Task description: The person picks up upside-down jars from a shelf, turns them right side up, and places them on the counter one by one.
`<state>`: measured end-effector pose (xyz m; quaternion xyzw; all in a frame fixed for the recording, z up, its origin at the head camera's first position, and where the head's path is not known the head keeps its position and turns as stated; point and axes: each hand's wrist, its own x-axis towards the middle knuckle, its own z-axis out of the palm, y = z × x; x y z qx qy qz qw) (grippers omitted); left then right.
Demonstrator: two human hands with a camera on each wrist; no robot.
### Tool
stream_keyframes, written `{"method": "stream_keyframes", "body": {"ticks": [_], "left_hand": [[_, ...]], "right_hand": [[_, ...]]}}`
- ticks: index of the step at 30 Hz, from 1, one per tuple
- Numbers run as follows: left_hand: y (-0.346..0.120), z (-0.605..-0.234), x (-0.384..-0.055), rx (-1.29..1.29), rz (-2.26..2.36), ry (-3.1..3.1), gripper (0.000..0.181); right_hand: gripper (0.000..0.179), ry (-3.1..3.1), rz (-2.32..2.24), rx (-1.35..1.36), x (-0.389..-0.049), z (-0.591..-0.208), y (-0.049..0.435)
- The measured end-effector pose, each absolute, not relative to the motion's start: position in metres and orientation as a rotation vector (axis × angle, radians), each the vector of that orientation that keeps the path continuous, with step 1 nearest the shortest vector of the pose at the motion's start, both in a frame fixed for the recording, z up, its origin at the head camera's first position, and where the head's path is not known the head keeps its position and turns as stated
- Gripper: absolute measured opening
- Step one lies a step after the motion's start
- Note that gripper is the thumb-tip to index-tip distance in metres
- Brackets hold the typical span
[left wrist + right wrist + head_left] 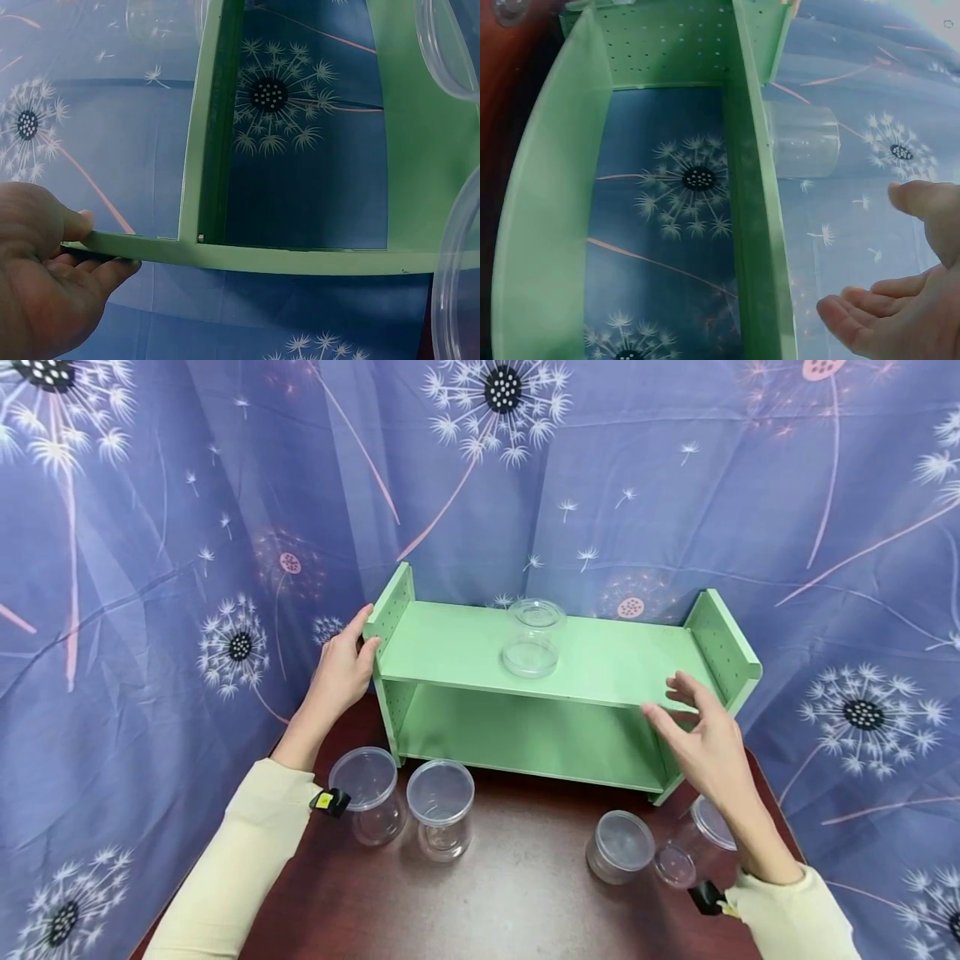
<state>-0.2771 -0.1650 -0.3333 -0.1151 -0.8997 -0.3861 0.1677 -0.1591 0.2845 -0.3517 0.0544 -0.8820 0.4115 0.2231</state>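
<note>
A green two-tier shelf [480,647] stands on the table, with perforated end panels. My left hand [347,662] grips the upper part of its left end panel. In the left wrist view, the thumb [77,223] lies on one side of that panel and the fingers [112,274] on the other. A clear plastic jar [532,643] stands on the top board, left of its middle. My right hand [701,735] is in front of the shelf's right end, thumb and fingers apart, holding nothing.
Two clear lidded jars [367,785] [441,802] stand on the brown table [517,893] before the shelf's left end. Near the right forearm are a short lidded jar [621,845] and another clear jar [677,864], partly hidden. A blue dandelion-print curtain [637,460] hangs behind.
</note>
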Motion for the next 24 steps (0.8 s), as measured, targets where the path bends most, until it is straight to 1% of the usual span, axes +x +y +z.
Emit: {"method": "stream_keyframes", "body": {"ticks": [10, 24], "left_hand": [[-0.164, -0.333, -0.277, -0.345, -1.085, -2.533, 0.056], [-0.162, -0.336, -0.277, -0.347, -1.082, -2.519, 0.056]], "right_hand": [[0.077, -2.449, 1.234, 0.151, -0.195, -0.332, 0.273], [0.081, -2.42, 1.351, 0.272, -0.238, -0.326, 0.238]]}}
